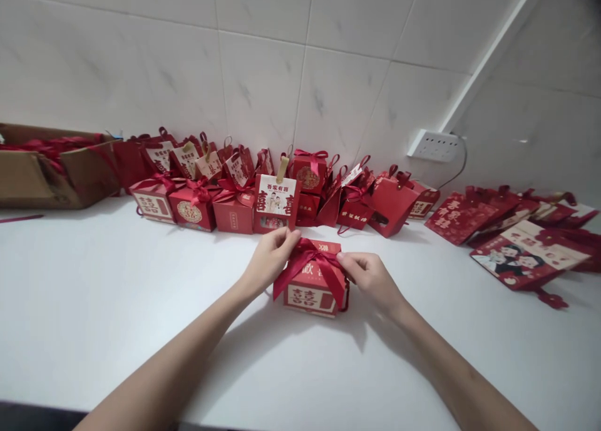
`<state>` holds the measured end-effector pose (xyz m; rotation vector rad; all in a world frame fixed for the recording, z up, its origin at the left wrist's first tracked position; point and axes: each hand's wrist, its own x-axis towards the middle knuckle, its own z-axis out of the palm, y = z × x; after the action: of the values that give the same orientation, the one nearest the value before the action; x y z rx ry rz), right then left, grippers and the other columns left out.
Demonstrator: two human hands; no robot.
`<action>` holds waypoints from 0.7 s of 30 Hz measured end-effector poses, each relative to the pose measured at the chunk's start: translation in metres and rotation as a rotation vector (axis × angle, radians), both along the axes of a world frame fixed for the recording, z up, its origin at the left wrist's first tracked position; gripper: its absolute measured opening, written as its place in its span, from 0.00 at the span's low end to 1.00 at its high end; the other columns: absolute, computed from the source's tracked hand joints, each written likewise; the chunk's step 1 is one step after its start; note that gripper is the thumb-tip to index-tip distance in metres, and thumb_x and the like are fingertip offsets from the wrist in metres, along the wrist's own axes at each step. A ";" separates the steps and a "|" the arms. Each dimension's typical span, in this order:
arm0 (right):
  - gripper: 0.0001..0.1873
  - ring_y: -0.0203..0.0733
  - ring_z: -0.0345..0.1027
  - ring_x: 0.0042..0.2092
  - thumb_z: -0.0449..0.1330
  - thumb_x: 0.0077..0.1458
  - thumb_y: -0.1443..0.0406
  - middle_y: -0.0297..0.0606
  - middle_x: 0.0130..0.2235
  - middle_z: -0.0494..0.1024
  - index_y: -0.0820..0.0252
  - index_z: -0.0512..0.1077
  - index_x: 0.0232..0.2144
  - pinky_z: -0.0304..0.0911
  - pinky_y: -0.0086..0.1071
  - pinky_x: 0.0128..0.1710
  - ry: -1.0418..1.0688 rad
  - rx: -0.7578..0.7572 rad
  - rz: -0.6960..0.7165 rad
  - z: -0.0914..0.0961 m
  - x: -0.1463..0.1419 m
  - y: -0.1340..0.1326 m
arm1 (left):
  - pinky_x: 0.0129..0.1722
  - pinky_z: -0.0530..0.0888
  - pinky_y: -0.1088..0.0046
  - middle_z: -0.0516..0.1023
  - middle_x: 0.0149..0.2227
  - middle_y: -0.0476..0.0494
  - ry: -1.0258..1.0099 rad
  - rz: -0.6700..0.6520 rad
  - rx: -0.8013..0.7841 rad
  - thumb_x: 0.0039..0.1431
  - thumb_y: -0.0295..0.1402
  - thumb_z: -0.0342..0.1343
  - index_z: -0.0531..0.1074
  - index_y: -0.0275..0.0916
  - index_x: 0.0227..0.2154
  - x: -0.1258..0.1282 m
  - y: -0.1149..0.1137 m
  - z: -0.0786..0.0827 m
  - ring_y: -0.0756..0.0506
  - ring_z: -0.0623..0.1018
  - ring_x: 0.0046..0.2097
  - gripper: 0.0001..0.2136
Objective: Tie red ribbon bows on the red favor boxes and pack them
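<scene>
In the head view a small red gift box (310, 298) with cream panels and Chinese characters stands on the white table in front of me. A dark red satin ribbon (295, 272) is tied in a bow over its top, with two tails hanging down the front. My left hand (271, 255) pinches the bow's left loop at the box's upper left corner. On the other side, my right hand (369, 277) is closed on the right loop between thumb and finger. The box's back is hidden.
Behind stands a row of red gift boxes (235, 213) and bags along the tiled wall. An open cardboard box (89, 171) with red ribbons is at the left. More gift bags (516, 255) lie at the right. A power strip (436, 146) is fixed to the wall.
</scene>
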<state>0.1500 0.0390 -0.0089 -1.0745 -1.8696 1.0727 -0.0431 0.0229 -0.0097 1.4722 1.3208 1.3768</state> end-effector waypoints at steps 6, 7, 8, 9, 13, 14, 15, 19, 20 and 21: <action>0.23 0.31 0.47 0.22 0.57 0.48 0.49 0.29 0.18 0.56 0.59 0.58 0.15 0.47 0.28 0.23 0.240 -0.211 0.087 -0.011 0.002 -0.003 | 0.26 0.59 0.77 0.59 0.20 0.53 -0.001 0.147 0.040 0.57 0.43 0.48 0.55 0.38 0.18 0.005 -0.014 -0.005 0.52 0.60 0.25 0.17; 0.23 0.31 0.47 0.22 0.57 0.48 0.50 0.28 0.18 0.56 0.59 0.58 0.15 0.47 0.28 0.23 0.265 -0.235 0.090 -0.014 0.004 -0.005 | 0.27 0.60 0.77 0.60 0.21 0.53 0.014 0.156 0.059 0.57 0.42 0.48 0.56 0.38 0.19 0.007 -0.016 -0.005 0.52 0.61 0.26 0.17; 0.23 0.31 0.47 0.22 0.58 0.48 0.50 0.28 0.18 0.56 0.59 0.58 0.15 0.47 0.28 0.23 0.283 -0.248 0.095 -0.015 0.005 -0.006 | 0.27 0.60 0.77 0.61 0.21 0.52 0.029 0.156 0.077 0.57 0.42 0.48 0.57 0.38 0.19 0.008 -0.017 -0.004 0.52 0.62 0.26 0.16; 0.23 0.31 0.47 0.22 0.58 0.48 0.49 0.28 0.18 0.56 0.59 0.58 0.15 0.47 0.28 0.23 0.294 -0.247 0.095 -0.016 0.006 -0.007 | 0.28 0.61 0.77 0.61 0.22 0.52 0.041 0.149 0.089 0.57 0.41 0.49 0.58 0.38 0.19 0.009 -0.017 -0.003 0.52 0.62 0.26 0.16; 0.27 0.31 0.47 0.21 0.55 0.48 0.44 0.29 0.18 0.57 0.59 0.58 0.15 0.46 0.28 0.22 0.278 -0.176 0.046 -0.014 0.008 -0.009 | 0.25 0.59 0.78 0.59 0.20 0.53 0.041 0.124 0.045 0.56 0.41 0.50 0.57 0.38 0.17 0.010 -0.017 -0.002 0.53 0.60 0.24 0.17; 0.28 0.31 0.46 0.21 0.53 0.48 0.42 0.29 0.18 0.57 0.58 0.58 0.14 0.46 0.28 0.21 0.267 -0.166 0.021 -0.013 0.008 -0.010 | 0.23 0.59 0.78 0.58 0.19 0.53 0.033 0.113 0.029 0.55 0.42 0.50 0.56 0.38 0.17 0.010 -0.017 -0.002 0.53 0.59 0.23 0.17; 0.29 0.31 0.46 0.20 0.53 0.49 0.42 0.29 0.17 0.57 0.58 0.58 0.14 0.45 0.28 0.20 0.262 -0.164 -0.004 -0.013 0.008 -0.010 | 0.22 0.58 0.78 0.57 0.18 0.53 0.025 0.093 0.013 0.55 0.42 0.51 0.56 0.38 0.16 0.010 -0.017 -0.002 0.53 0.58 0.23 0.18; 0.25 0.30 0.48 0.21 0.57 0.48 0.47 0.29 0.18 0.58 0.59 0.59 0.15 0.46 0.27 0.20 0.338 -0.227 -0.050 -0.012 0.009 -0.009 | 0.18 0.55 0.79 0.55 0.16 0.54 -0.043 -0.046 -0.076 0.53 0.44 0.52 0.55 0.39 0.16 0.009 -0.017 -0.004 0.55 0.56 0.19 0.19; 0.23 0.30 0.49 0.21 0.58 0.48 0.50 0.29 0.19 0.59 0.59 0.58 0.16 0.47 0.27 0.21 0.375 -0.246 -0.058 -0.012 0.009 -0.008 | 0.17 0.55 0.79 0.55 0.15 0.55 -0.067 -0.069 -0.098 0.53 0.44 0.52 0.55 0.39 0.16 0.009 -0.016 -0.005 0.55 0.56 0.18 0.19; 0.21 0.30 0.50 0.22 0.59 0.47 0.52 0.28 0.19 0.59 0.59 0.58 0.16 0.47 0.27 0.21 0.408 -0.260 -0.068 -0.013 0.009 -0.007 | 0.16 0.55 0.79 0.56 0.15 0.55 -0.087 -0.079 -0.111 0.53 0.44 0.52 0.56 0.39 0.16 0.009 -0.016 -0.005 0.55 0.56 0.17 0.19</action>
<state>0.1595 0.0322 -0.0215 -0.9643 -1.3897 1.4039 -0.0339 0.0072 -0.0150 1.3603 1.2508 1.2818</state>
